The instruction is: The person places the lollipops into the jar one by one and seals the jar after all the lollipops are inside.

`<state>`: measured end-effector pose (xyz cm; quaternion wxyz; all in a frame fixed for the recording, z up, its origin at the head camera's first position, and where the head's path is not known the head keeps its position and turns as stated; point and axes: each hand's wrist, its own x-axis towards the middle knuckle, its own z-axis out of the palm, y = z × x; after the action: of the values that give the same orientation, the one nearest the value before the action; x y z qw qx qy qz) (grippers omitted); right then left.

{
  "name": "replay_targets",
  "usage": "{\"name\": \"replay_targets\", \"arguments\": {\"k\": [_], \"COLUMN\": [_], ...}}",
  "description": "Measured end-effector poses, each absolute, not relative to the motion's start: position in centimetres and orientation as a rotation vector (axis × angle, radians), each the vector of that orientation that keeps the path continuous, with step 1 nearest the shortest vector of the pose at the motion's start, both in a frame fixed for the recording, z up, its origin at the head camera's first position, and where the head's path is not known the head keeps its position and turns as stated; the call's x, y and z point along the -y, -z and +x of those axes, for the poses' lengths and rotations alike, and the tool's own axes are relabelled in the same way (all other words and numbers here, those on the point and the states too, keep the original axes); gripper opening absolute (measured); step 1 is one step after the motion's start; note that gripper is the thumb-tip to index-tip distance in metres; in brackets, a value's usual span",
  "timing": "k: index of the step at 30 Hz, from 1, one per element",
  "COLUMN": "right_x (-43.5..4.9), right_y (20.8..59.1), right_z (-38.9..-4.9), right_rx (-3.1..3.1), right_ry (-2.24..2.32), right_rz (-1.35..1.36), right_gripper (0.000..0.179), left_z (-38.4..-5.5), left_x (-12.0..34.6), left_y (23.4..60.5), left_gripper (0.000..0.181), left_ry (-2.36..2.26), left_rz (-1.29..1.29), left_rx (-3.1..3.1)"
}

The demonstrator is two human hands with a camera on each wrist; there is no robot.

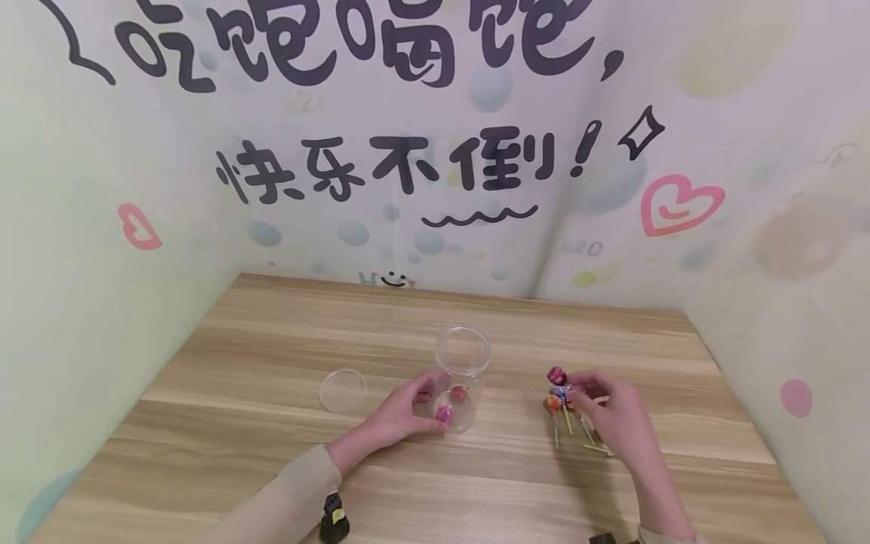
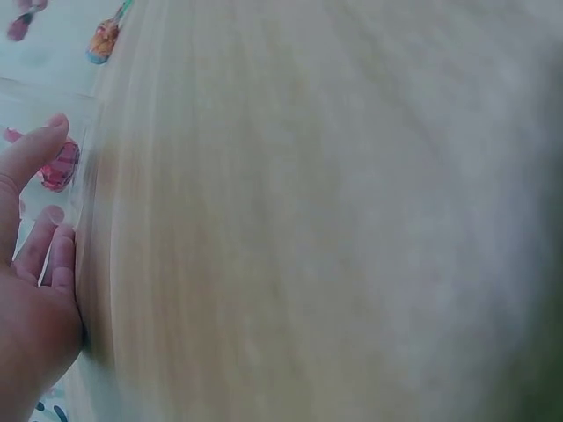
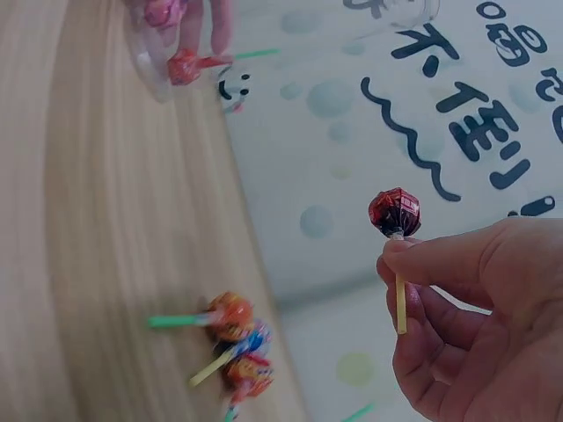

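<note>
A clear plastic jar [image 1: 470, 385] stands upright and uncovered on the table, with a pink lollipop [image 1: 444, 413] and a red lollipop [image 1: 459, 393] at its bottom. My left hand [image 1: 397, 417] holds the jar from the left, thumb in front and fingers behind. In the right wrist view, a dark red lollipop [image 3: 395, 213] is pinched by its yellow stick in my right hand [image 3: 466, 308]. That hand is raised over a small group of loose lollipops, among them an orange one [image 3: 230, 316], a blue one [image 3: 255, 337] and a red-and-orange one [image 3: 249, 375].
Left of the jar, a round clear lid [image 1: 343, 391] lies flat on the wooden table [image 1: 272, 340]. Printed walls [image 1: 340, 249] rise at the table's back and sides. A small black device [image 1: 334, 520] sits at the left wrist.
</note>
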<state>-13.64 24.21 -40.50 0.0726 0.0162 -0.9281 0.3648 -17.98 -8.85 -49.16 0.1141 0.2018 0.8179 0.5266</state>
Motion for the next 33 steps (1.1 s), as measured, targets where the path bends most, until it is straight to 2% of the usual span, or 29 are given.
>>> {"name": "replay_targets", "arguments": {"k": [23,33], "right_x": [-18.3,-15.6], "right_y": [30.5,28.6], "right_z": [-19.1,-19.8], "right_rx": [2.818,2.926], "right_ry": [-0.943,-0.852], "right_rz": [0.683,0.991], "right_gripper": [0.016,0.015], "left_z": [-17.9,-17.9], "left_x": [8.9,9.0], "left_y": [49.1,49.0], "left_gripper": [0.079,0.078], "left_ry": [-1.539,-1.525], "left_rz": [0.640,0.649], "left_rx": [-2.397,-2.392]}}
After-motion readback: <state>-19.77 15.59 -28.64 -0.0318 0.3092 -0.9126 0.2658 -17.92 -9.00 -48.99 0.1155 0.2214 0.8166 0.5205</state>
